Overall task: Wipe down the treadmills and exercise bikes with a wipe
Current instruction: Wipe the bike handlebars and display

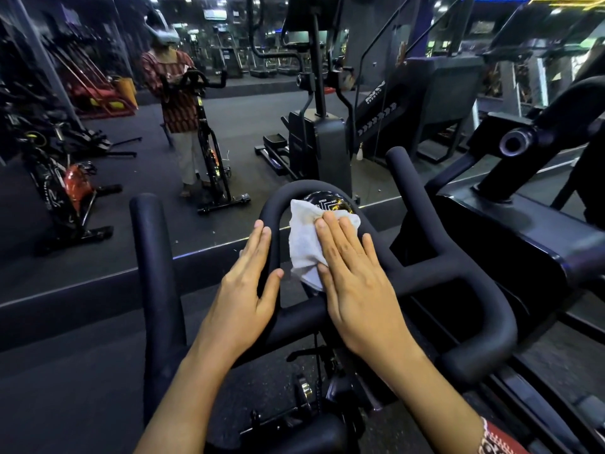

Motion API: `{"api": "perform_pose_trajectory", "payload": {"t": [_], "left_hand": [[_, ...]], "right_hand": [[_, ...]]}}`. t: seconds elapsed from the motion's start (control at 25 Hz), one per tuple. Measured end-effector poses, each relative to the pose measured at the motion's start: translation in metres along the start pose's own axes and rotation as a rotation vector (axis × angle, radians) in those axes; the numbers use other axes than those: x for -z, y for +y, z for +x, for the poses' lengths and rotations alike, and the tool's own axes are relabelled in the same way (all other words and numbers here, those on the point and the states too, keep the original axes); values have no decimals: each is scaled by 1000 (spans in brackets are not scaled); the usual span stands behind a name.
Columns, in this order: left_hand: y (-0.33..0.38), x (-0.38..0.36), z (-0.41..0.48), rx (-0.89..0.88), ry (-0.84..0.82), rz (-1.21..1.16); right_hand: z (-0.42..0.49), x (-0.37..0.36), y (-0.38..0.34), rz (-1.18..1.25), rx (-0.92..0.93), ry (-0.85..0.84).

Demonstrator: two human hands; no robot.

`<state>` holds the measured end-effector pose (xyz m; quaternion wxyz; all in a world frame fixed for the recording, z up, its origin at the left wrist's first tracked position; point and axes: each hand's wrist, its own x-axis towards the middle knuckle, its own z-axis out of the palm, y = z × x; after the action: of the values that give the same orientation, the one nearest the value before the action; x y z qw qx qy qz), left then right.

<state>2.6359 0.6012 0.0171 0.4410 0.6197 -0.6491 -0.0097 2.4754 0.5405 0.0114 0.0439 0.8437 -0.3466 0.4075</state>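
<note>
An exercise bike's black padded handlebar [458, 273] fills the middle of the head view, with a looped centre bar [311, 186] around a round console [327, 199]. A white wipe [306, 244] lies over the console and hangs down inside the loop. My right hand [357, 283] lies flat on the wipe, fingers straight, pressing it against the console. My left hand [248, 290] rests on the left side of the loop, with the thumb hooked round the bar. The console's face is mostly hidden by the wipe.
A wall mirror ahead reflects a person at this bike [176, 93]. Another spin bike [65, 191] stands at the left. A stepper machine [314, 142] stands ahead, and a large black machine [523, 208] is close on the right. A raised floor edge [98, 280] runs across.
</note>
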Motion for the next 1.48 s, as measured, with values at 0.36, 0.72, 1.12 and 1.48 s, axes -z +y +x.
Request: {"api": "perform_pose_trajectory", "payload": {"t": [0.36, 0.72, 1.12, 1.48], "left_hand": [[2, 3, -1, 19, -29, -46], [0, 2, -1, 18, -34, -10], [-1, 2, 0, 5, -25, 28], [2, 4, -1, 9, -31, 39]], "right_hand": [[34, -7, -8, -98, 104, 9], [13, -14, -17, -84, -364, 46], [-50, 33, 6, 259, -227, 143], [3, -9, -17, 222, -82, 90]]}}
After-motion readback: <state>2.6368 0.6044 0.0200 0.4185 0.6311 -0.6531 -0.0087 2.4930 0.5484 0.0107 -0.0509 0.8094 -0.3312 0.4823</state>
